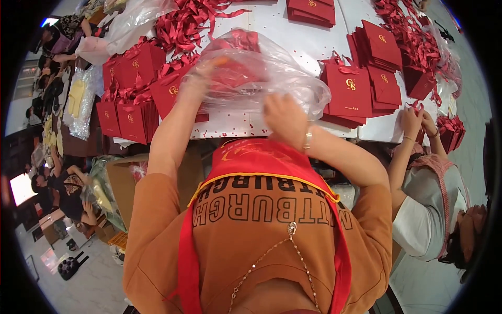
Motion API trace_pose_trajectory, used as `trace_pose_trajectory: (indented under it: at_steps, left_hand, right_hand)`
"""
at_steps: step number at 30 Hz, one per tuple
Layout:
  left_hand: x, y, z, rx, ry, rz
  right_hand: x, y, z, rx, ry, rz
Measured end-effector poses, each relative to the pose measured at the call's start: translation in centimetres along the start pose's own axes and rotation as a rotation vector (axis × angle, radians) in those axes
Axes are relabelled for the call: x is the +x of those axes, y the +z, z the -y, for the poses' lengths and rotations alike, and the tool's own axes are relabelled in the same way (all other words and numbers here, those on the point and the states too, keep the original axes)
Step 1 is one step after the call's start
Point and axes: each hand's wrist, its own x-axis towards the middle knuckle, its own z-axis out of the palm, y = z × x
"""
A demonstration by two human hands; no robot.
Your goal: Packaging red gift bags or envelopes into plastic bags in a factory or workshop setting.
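Note:
A large clear plastic bag [293,83] spreads over the table edge in front of me, crumpled, with red material showing through it. My left hand [201,76] is at the bag's left side, smeared by motion; its fingers cannot be made out well. At the bag's near right edge, my right hand [285,112] is closed in a loose fist on the plastic, its fingertips partly blurred. Just left of the bag stands a red paper gift bag [170,91] with gold lettering. Stacked red gift bags [349,94] lie to the right of my right hand.
Heaps of red ribbon [183,26] lie at the back left. More red gift bags [133,63] stand at left, others [311,13] at the back. Small red bits dot the white table [225,123]. A co-worker's hands [413,123] handle ribbon at right. An open cardboard box [123,183] is below left.

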Motion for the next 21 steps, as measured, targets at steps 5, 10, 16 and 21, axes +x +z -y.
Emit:
trace_pose_trajectory:
  at_steps: [5, 10, 16, 21]
  left_hand:
    - [0.9, 0.3, -0.6, -0.041, 0.075, 0.01]
    - [1.1, -1.9, -1.0, -0.187, -0.08, -0.027]
    - [2.3, -0.5, -3.6, 0.349, 0.27, 0.118]
    - [2.6, -2.6, -2.3, 0.752, 0.655, -0.05]
  right_hand:
    - [4.6, 3.2, 1.3, 0.211, 0.011, 0.129]
    - [6.6, 5.0, -0.2, 0.424, -0.005, 0.23]
    - [6.4, 2.7, 0.4, 0.529, -0.374, 0.724]
    - [5.7, -0.3, -0.3, 0.509, -0.419, 0.808]
